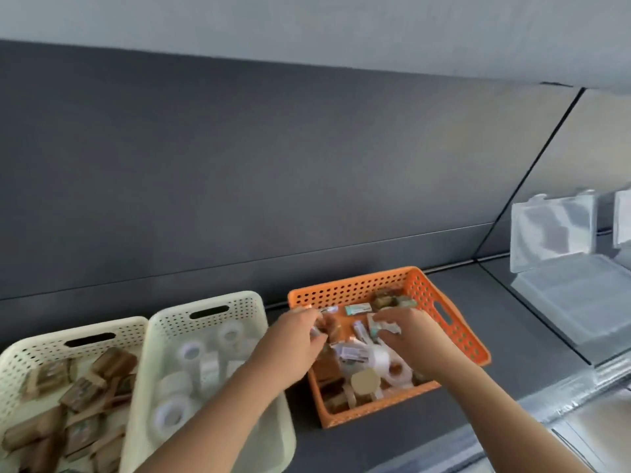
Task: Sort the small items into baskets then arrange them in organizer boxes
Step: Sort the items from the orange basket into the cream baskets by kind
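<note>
L grip, R grip both clutch small items in orange basket.

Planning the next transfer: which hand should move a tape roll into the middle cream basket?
Left, likely: left hand is in the orange basket on the side beside the middle cream basket; right hand is farther.

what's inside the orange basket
White tape rolls, brown packs, teal packets. The left hand grips a brown pack, the right hand a teal packet; both hide items beneath.

The leftmost cream basket runs off the left and near edges; a clear box is cut off far right. Blur hides whether the left hand or right hand grips anything.
</note>
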Demonstrator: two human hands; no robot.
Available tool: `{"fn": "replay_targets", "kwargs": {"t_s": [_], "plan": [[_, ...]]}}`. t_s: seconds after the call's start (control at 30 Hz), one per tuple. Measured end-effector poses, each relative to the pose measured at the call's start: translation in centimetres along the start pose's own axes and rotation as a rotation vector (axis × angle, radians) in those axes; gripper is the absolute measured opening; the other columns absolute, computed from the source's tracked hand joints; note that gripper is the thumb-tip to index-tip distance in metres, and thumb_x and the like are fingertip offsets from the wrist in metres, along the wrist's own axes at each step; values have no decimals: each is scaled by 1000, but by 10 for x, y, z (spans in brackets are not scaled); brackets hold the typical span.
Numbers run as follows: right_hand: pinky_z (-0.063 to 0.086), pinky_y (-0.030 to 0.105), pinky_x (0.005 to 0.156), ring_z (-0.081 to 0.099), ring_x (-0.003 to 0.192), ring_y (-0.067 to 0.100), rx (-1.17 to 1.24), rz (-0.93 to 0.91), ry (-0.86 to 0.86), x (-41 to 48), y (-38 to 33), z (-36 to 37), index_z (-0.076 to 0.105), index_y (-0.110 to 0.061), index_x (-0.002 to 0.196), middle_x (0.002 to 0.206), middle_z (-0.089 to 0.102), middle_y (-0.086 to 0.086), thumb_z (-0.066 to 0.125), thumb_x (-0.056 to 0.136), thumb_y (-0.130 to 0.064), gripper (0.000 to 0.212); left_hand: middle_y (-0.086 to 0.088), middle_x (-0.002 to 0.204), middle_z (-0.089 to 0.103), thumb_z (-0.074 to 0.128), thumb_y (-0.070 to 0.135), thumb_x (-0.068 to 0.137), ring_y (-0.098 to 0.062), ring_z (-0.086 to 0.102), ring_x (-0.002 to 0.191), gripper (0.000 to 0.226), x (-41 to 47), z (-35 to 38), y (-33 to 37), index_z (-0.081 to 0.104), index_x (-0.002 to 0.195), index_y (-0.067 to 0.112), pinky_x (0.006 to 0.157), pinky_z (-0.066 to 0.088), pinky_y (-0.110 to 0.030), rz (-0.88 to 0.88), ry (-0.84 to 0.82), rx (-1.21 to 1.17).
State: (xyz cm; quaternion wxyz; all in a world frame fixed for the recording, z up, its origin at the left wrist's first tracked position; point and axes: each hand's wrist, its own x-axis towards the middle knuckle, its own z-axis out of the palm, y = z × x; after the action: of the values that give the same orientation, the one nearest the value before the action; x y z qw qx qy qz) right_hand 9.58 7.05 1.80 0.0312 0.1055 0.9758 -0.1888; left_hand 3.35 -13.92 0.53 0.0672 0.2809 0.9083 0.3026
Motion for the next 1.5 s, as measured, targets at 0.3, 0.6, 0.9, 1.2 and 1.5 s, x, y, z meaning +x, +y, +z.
{"fn": "replay_targets", "kwargs": {"t_s": [0.3,0.6,0.9,1.2,1.5], "plan": [[41,38,106,41,129,15,-127,-183,-192,65,55,14,58,-32,128,132,56,-6,64,89,-31,40,4,142,48,61,31,92,-17,40,131,48,66,52,8,50,138,26,110,36,-37,-95,-207,194],[27,41,105,27,127,20,-226,-298,-297,80,58,20,58,-35,125,125,56,-9,63,85,-42,41,11,111,54,63,51,84,-21,42,109,26,72,64,0,64,110,46,96,42,-42,-96,-324,277],[41,23,92,50,108,7,83,-307,-305,61,85,-2,63,-35,112,128,50,-15,71,83,-35,30,5,100,42,60,41,91,-22,42,104,14,83,65,9,69,100,38,90,43,-37,-161,-353,302],[33,39,107,37,123,11,-66,-326,-356,56,90,10,59,-37,124,135,40,-14,65,85,-36,40,3,114,48,62,50,86,-27,34,114,45,102,78,23,49,129,50,99,36,-46,-102,-486,411],[34,38,109,27,125,18,-169,-369,-443,65,83,14,55,-38,131,135,29,-7,58,90,-24,43,8,102,47,63,56,82,-17,35,102,34,107,63,13,59,113,41,90,30,-33,-98,-584,516]]}}
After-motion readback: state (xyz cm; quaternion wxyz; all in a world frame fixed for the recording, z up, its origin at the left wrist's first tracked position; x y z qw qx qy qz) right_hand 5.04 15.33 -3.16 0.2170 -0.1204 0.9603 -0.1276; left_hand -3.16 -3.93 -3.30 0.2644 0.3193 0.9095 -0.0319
